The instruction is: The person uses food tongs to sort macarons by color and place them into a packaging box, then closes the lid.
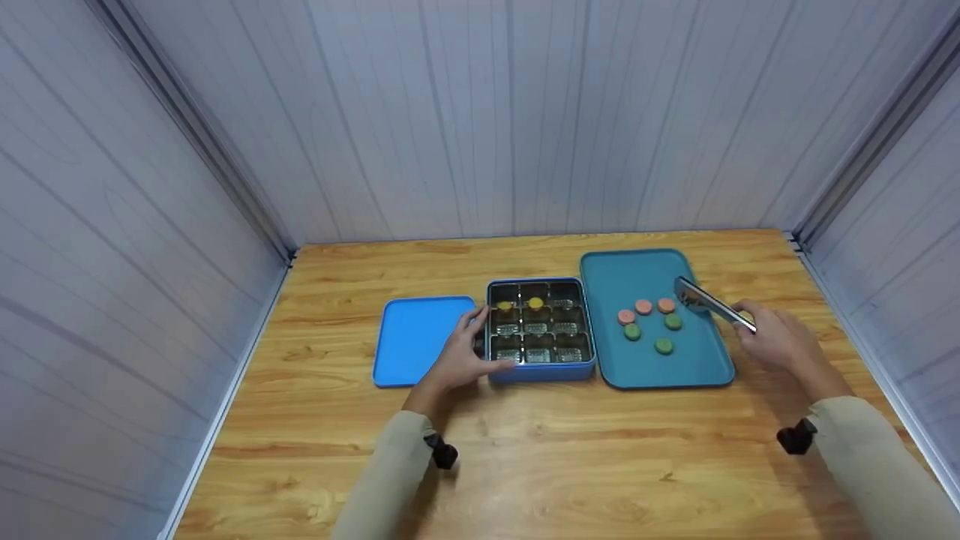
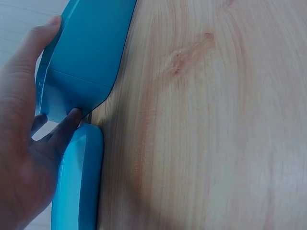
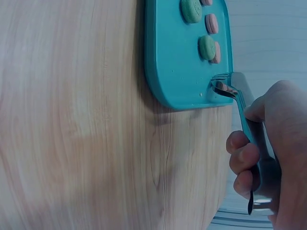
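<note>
My left hand (image 1: 466, 358) rests against the near left corner of a blue box (image 1: 544, 372), thumb along the front wall and fingers on the left side. A clear compartmented insert lines the box; yellow macarons (image 1: 535, 303) sit in two back-row compartments, left and middle. My right hand (image 1: 780, 341) grips metal food tongs (image 1: 720, 306), their tips low over the right part of a teal tray (image 1: 630, 367). Whether anything lies between the tips I cannot tell. Pink macarons (image 1: 643, 307) and green macarons (image 1: 664, 346) lie on the tray, left of the tongs.
A blue lid (image 1: 412, 341) lies flat on the wooden table (image 1: 540, 465), left of the box and beside my left hand. The tray stands close against the box's right side. Pale panel walls (image 1: 465, 135) rise behind the table and on both sides.
</note>
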Demonstrator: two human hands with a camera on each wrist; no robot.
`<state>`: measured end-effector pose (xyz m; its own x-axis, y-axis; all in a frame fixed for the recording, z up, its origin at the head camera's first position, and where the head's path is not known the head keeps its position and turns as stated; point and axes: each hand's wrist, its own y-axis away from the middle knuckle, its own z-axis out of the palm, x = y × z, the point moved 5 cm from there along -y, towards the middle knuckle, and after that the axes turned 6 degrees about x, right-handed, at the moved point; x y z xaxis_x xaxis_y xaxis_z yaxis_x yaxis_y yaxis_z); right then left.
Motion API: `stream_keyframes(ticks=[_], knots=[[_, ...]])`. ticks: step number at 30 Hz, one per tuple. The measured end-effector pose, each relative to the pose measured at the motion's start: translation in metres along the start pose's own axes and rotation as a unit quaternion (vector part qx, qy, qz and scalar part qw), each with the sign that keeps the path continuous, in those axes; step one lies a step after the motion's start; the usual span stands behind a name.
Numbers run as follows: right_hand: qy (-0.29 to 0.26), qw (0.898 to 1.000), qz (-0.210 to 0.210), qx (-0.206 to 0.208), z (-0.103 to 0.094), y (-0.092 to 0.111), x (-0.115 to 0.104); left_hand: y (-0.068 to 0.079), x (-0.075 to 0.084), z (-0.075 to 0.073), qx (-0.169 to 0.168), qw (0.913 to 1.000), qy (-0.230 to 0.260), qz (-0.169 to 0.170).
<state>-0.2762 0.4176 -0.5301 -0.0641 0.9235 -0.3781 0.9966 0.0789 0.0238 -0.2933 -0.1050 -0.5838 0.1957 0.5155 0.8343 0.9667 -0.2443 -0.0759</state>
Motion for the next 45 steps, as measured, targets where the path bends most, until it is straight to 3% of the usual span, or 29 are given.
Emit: stream_keyframes(ticks=[8,15,24,45], knots=[[0.007,1.000,0.001,-0.004,-0.005,-0.004,-0.003,0.001,0.001,-0.004,0.003,0.9999,-0.002,-0.015],[0.008,1.000,-0.007,0.008,-0.014,-0.005,-0.008,0.000,-0.002,-0.004,0.010,0.9999,-0.001,-0.003],[0.022,0.999,-0.026,0.028,-0.016,-0.006,-0.017,0.001,-0.001,-0.005,-0.004,1.0000,-0.004,-0.006],[-0.003,0.999,-0.021,0.029,-0.013,-0.016,-0.055,0.002,0.000,-0.001,-0.003,0.9999,-0.008,-0.008]])
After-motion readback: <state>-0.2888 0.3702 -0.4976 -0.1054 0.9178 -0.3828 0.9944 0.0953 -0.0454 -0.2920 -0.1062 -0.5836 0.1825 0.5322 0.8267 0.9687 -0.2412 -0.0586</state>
